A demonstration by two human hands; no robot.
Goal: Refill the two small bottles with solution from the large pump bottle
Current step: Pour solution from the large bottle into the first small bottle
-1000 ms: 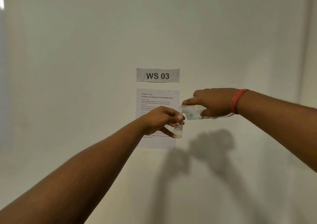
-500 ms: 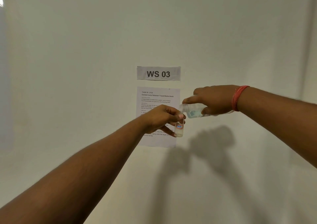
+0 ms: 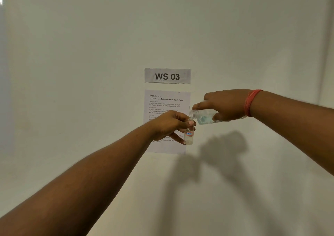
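My left hand [image 3: 169,125] grips a small clear bottle [image 3: 189,136] upright by its neck; it has a red and blue label and a little liquid at the bottom. My right hand [image 3: 226,103] holds the large clear bottle [image 3: 204,117] tipped on its side, its uncapped threaded mouth pointing left and touching the small bottle's opening. Pale blue liquid lies in the large bottle's lower side. No pump top or second small bottle is in sight. Both hands are raised in front of a wall.
A white wall [image 3: 72,73] fills the view. A "WS 03" sign [image 3: 167,76] and a printed task sheet [image 3: 167,105] are taped on it behind my hands. Shadows of my arms fall on the wall below right.
Both hands and bottles keep the same pose against each other. The whole scene has shifted slightly up in the picture.
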